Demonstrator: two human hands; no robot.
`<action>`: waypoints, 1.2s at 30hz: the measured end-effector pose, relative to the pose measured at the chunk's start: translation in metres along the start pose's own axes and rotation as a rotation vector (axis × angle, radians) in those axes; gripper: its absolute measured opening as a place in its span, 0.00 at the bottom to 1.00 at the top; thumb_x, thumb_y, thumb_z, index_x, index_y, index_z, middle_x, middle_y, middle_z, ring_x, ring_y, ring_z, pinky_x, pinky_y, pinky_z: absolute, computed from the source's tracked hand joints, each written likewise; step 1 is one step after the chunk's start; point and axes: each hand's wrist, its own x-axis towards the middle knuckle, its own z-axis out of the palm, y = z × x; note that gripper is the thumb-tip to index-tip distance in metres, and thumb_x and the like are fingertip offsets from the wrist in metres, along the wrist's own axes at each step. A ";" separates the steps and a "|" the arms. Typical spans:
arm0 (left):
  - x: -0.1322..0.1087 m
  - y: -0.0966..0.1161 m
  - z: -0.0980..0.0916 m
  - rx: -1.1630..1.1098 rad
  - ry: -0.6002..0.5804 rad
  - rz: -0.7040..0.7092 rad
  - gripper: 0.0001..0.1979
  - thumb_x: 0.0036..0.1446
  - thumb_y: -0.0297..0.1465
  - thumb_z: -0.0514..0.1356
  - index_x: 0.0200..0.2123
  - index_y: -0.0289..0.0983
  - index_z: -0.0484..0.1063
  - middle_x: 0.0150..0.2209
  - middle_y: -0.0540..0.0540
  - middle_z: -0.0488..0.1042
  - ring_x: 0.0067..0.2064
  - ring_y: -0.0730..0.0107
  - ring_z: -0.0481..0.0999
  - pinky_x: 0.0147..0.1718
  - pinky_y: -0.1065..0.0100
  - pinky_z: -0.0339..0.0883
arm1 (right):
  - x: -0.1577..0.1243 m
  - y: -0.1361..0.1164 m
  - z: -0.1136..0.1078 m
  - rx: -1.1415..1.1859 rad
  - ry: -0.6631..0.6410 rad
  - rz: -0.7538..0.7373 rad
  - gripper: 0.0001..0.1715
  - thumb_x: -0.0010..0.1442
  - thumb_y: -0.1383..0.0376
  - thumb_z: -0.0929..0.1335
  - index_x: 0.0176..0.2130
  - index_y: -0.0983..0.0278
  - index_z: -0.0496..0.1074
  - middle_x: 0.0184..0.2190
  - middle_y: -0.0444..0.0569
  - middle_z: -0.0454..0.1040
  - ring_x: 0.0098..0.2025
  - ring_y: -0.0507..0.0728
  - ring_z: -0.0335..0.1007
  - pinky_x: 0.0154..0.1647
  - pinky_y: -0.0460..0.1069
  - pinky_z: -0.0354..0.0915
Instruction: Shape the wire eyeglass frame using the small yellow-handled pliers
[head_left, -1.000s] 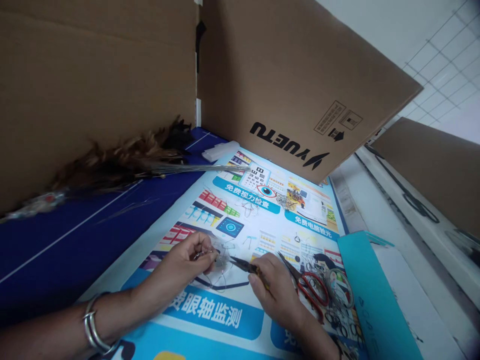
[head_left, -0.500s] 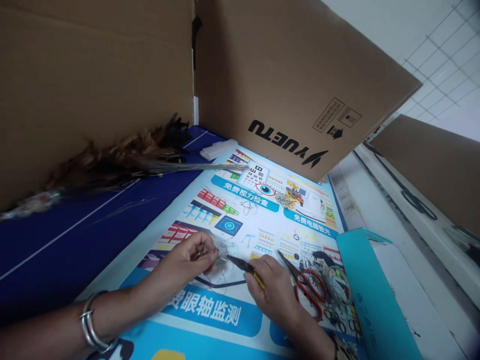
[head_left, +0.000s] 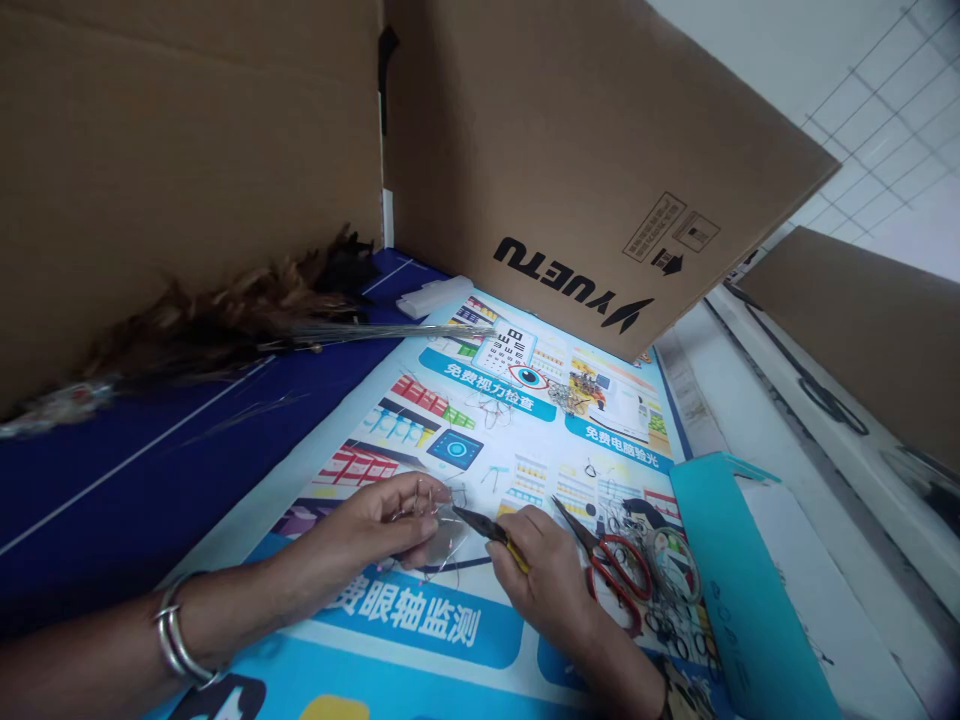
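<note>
Thin bent wire (head_left: 448, 540) is pinched in my left hand (head_left: 401, 520), between thumb and fingers; its exact shape is too fine to make out. My right hand (head_left: 546, 575) grips a pair of pliers (head_left: 480, 525) with dark jaws and a yellow-and-black handle. The plier tips point left and lie close to the wire; I cannot tell whether they touch it. Right of my right hand lie red-handled scissors (head_left: 619, 570), blades pointing up and left. Beside them is a heap of small wire loops and rings (head_left: 679, 635).
A printed poster (head_left: 480, 610) covers the work surface. Long straight wires (head_left: 390, 332) and brown feathers (head_left: 225, 310) lie at the left back. Cardboard panels (head_left: 525, 150) stand behind. A turquoise box (head_left: 739, 590) is at the right, and a small wire pile (head_left: 568, 398) lies farther back.
My left hand has turned slightly and its fingers have shifted on the wire, so more of the wire shows below them. The pliers stay almost in place.
</note>
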 end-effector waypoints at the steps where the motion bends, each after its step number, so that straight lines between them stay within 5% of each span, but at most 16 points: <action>1: 0.000 0.000 -0.001 -0.003 -0.012 -0.004 0.09 0.57 0.35 0.64 0.39 0.39 0.71 0.25 0.54 0.69 0.25 0.73 0.68 0.26 0.71 0.59 | 0.000 0.000 0.000 0.004 0.004 -0.002 0.11 0.66 0.61 0.62 0.39 0.63 0.72 0.34 0.51 0.74 0.35 0.56 0.69 0.31 0.46 0.63; 14: 0.002 0.001 0.002 -0.012 0.005 -0.028 0.07 0.56 0.32 0.64 0.30 0.38 0.68 0.25 0.50 0.77 0.27 0.71 0.72 0.28 0.71 0.62 | -0.002 0.001 0.002 0.050 0.000 -0.003 0.13 0.65 0.60 0.62 0.41 0.63 0.73 0.35 0.51 0.74 0.35 0.56 0.69 0.32 0.47 0.62; 36: 0.002 0.002 0.007 0.064 0.169 0.099 0.11 0.55 0.35 0.64 0.26 0.38 0.65 0.20 0.54 0.74 0.25 0.72 0.70 0.28 0.70 0.60 | -0.005 -0.013 -0.013 -0.047 0.062 -0.046 0.09 0.65 0.62 0.63 0.42 0.64 0.70 0.37 0.53 0.71 0.40 0.60 0.65 0.38 0.52 0.64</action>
